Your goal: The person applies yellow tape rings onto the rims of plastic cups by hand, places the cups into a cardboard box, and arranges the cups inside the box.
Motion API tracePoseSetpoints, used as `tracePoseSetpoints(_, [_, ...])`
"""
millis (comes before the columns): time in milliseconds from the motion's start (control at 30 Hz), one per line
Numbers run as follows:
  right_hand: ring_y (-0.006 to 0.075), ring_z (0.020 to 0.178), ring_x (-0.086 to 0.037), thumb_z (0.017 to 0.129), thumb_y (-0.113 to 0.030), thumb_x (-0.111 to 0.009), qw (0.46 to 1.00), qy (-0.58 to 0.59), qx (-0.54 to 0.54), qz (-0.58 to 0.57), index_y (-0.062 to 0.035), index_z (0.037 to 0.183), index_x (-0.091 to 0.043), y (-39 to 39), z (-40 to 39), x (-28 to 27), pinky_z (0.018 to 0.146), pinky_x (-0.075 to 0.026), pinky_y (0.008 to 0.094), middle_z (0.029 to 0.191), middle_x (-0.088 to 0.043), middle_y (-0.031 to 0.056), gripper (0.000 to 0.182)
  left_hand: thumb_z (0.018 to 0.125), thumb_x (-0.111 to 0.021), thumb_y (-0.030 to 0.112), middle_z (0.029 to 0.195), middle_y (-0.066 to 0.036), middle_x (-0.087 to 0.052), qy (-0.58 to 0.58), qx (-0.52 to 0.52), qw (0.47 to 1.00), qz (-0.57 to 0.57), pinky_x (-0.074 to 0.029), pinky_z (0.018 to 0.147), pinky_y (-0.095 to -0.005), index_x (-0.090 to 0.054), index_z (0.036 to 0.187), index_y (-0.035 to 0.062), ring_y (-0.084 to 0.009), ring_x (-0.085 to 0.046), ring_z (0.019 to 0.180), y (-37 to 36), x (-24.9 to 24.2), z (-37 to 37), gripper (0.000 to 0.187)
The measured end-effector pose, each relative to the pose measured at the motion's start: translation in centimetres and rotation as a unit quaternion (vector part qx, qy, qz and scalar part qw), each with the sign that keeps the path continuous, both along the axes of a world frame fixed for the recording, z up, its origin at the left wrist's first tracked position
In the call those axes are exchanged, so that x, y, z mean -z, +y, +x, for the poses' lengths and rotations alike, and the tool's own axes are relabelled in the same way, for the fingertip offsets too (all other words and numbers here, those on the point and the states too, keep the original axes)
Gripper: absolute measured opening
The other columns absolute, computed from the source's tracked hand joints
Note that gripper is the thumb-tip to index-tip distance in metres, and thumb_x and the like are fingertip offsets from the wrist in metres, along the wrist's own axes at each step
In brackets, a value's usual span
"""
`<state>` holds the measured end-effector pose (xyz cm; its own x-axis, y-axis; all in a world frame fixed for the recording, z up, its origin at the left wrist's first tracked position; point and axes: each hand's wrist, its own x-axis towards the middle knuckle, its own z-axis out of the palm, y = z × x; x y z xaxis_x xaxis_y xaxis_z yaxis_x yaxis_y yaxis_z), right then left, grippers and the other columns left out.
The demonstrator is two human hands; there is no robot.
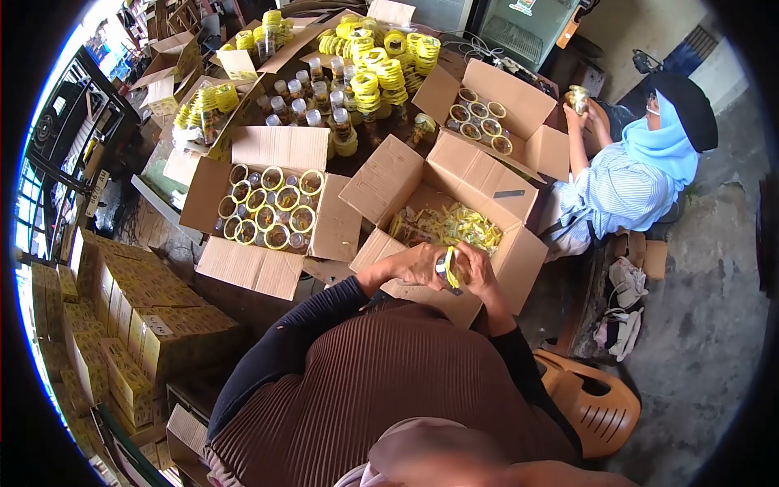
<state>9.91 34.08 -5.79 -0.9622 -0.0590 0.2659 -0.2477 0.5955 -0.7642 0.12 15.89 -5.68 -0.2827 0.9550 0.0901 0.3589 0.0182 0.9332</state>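
Observation:
A small clear container with a yellow band (449, 268) is held between my two hands, over the near edge of an open carton (519, 264). My left hand (418, 266) is closed around its left side. On the other side, the fingers of my right hand (475, 272) wrap round it. Inside the carton lies a heap of yellow and whitish strips (462, 226). To the left, another open carton (243, 276) holds rows of clear cups with yellow rims (265, 217).
Stacked yellow rings (367, 85) and clear jars (298, 107) stand on the table beyond. A co-worker (641, 170) at the right holds a similar container near an open carton (548, 150). Closed boxes (174, 341) are piled at left; an orange chair (596, 410) stands at lower right.

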Motion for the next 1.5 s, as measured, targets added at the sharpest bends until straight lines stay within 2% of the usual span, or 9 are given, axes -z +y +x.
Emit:
tracePoseSetpoints(267, [0.0234,0.057,-0.047,0.095,-0.021,-0.048,0.99,0.04,0.114,-0.074,-0.0009,0.079,-0.047,-0.6,0.0,1.7,0.055,-0.039,0.0367,0.067,-0.047,0.012,0.026,0.067,-0.077,0.022,0.077,-0.022,-0.064,0.103,-0.055,0.993,-0.017,-0.053,0.062,-0.0388,-0.056,0.104,-0.0063,-0.034,-0.066,0.069,0.4,-0.4,0.5,0.051])
tracePoseSetpoints(433, [0.0052,0.062,-0.048,0.099,-0.017,-0.049,0.848,0.006,0.446,-0.287,-0.0006,0.096,-0.059,8.8,0.5,5.6,0.054,-0.037,0.0226,0.072,-0.054,0.0009,0.019,0.069,-0.077,0.019,0.088,-0.019,-0.065,0.197,-0.084,0.975,-0.051,-0.054,0.074,-0.0419,-0.052,0.113,-0.0014,-0.0362,-0.066,0.08,-1.5,0.2,2.9,0.054])
tracePoseSetpoints(500, [0.0084,0.063,-0.051,0.097,-0.016,-0.055,0.891,-0.04,0.365,-0.266,0.0,0.101,-0.063,9.3,1.5,4.3,0.057,-0.041,0.0247,0.072,-0.056,0.0043,0.018,0.07,-0.082,0.028,0.095,-0.019,-0.064,0.181,-0.178,0.967,-0.036,-0.053,0.078,-0.041,-0.05,0.116,-0.0019,-0.0356,-0.065,0.088,-2.3,1.6,2.7,0.064])
tracePoseSetpoints(567, [0.0132,0.063,-0.054,0.093,-0.015,-0.061,0.952,0.0,0.303,-0.033,0.0004,0.096,-0.065,9.8,1.9,6.4,0.06,-0.044,0.028,0.074,-0.059,0.0096,0.016,0.073,-0.082,0.032,0.108,-0.02,-0.061,0.153,-0.193,0.969,-0.016,-0.049,0.09,-0.0427,-0.049,0.119,-0.0035,-0.0347,-0.061,0.104,-2.3,1.4,2.0,0.067])
tracePoseSetpoints(667, [0.0227,0.068,-0.061,0.087,-0.014,-0.067,0.948,-0.02,0.318,-0.03,0.0,0.09,-0.068,6.1,1.4,5.3,0.064,-0.048,0.0349,0.077,-0.061,0.0148,0.015,0.073,-0.078,0.033,0.122,-0.032,-0.053,0.141,-0.155,0.978,0.003,-0.041,0.104,-0.0427,-0.036,0.13,-0.0153,-0.0426,-0.052,0.118,-2.2,1.5,0.3,0.086])
tracePoseSetpoints(900, [0.0314,0.076,-0.061,0.083,-0.012,-0.069,0.921,-0.11,0.331,0.177,-0.0033,0.097,-0.066,3.0,-0.2,5.5,0.071,-0.05,0.0407,0.087,-0.06,0.0155,0.017,0.071,-0.08,0.025,0.104,-0.025,-0.062,0.104,-0.172,0.979,-0.034,-0.05,0.084,-0.0402,-0.04,0.119,-0.0143,-0.0379,-0.063,0.098,-2.3,-1.0,-0.1,0.074])
tracePoseSetpoints(1033, [0.0335,0.081,-0.06,0.084,-0.011,-0.069,0.937,0.017,0.306,0.168,-0.0039,0.097,-0.063,2.4,-0.1,4.1,0.073,-0.049,0.0425,0.091,-0.06,0.0152,0.016,0.065,-0.086,0.029,0.107,-0.024,-0.061,0.107,-0.165,0.98,-0.036,-0.05,0.086,-0.0417,-0.04,0.124,-0.0064,-0.0365,-0.062,0.102,-2.3,-0.5,-0.2,0.082])
tracePoseSetpoints(1167, [0.0298,0.079,-0.061,0.087,-0.018,-0.069,0.979,0.008,0.195,-0.049,-0.0027,0.089,-0.058,-1.1,-1.1,0.1,0.07,-0.049,0.0382,0.086,-0.059,0.0142,0.019,0.065,-0.086,0.03,0.1,-0.022,-0.064,0.071,-0.149,0.985,-0.061,-0.05,0.084,-0.0418,-0.043,0.121,-0.0059,-0.0356,-0.064,0.096,-1.4,0.5,-0.6,0.08])
tracePoseSetpoints(1500, [0.0397,0.087,-0.06,0.089,-0.011,-0.055,0.986,-0.045,0.051,0.15,-0.0005,0.095,-0.048,-2.0,-0.4,-1.4,0.072,-0.047,0.047,0.092,-0.058,0.0187,0.014,0.065,-0.083,0.033,0.086,-0.019,-0.065,0.164,-0.028,0.977,-0.135,-0.05,0.074,-0.0399,-0.053,0.104,-0.0003,-0.0336,-0.065,0.082,-0.7,-0.5,-1.6,0.06])
